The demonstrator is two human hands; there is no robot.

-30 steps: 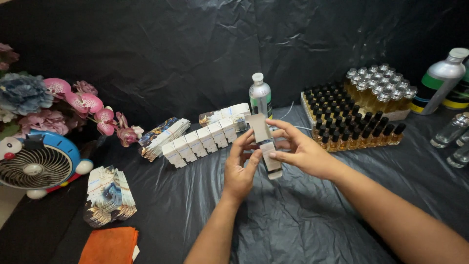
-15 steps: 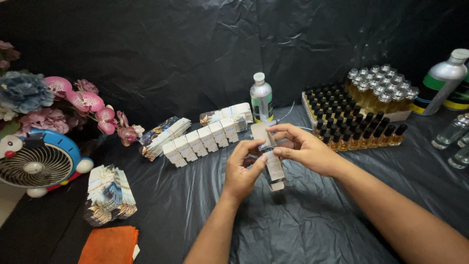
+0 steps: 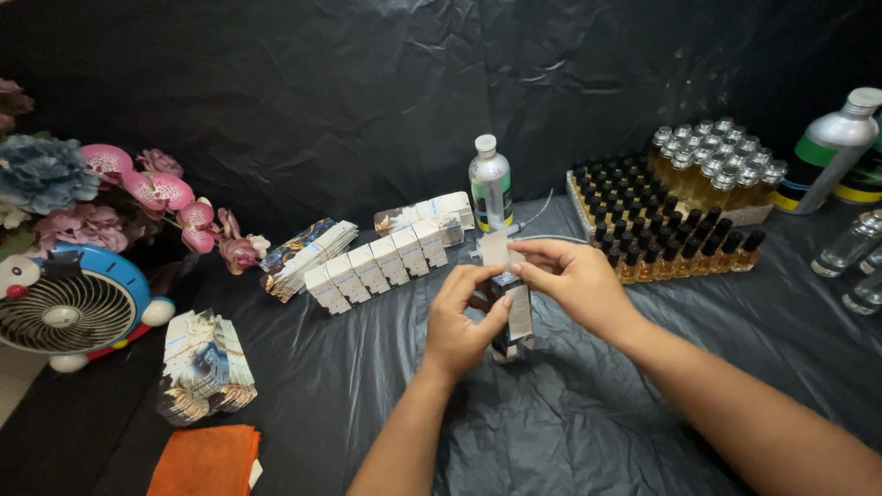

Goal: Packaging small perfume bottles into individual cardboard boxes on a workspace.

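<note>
- Black plastic sheet [image 3: 588,413] covers the whole table and the wall behind it, all wrinkly and shiny.
- I see both hands in the middle, just above the sheet, working on one small carton box [image 3: 516,317].
- The left hand [image 3: 459,321] is curled around the box from the left side, with its fingers pressing on the box front.
- The right hand [image 3: 574,285] pinches the open top flap [image 3: 494,248] of the box between thumb and fingers.
- The box stands almost upright, tipped a little, and something dark shows inside it. I cannot tell for sure what it is.
- Behind the hands, a row of closed white boxes [image 3: 377,266] stands side by side in a slanted line.
- A stack of flat, unfolded cartons [image 3: 308,255] lies just left of that row, and another pile of flat cartons [image 3: 204,367] sits nearer the left edge.
- A clear plastic bottle with a white cap [image 3: 490,184] stands behind the hands.
- To the right, a tray of little amber bottles with black caps [image 3: 661,230] sits close to the right hand, with silver-topped bottles [image 3: 721,161] behind them.
- A big silver bottle [image 3: 822,152] leans at the far right.
- On the left are pink fake flowers [image 3: 156,197], a blue cartoon fan [image 3: 69,308] and an orange cloth [image 3: 207,461].
</note>
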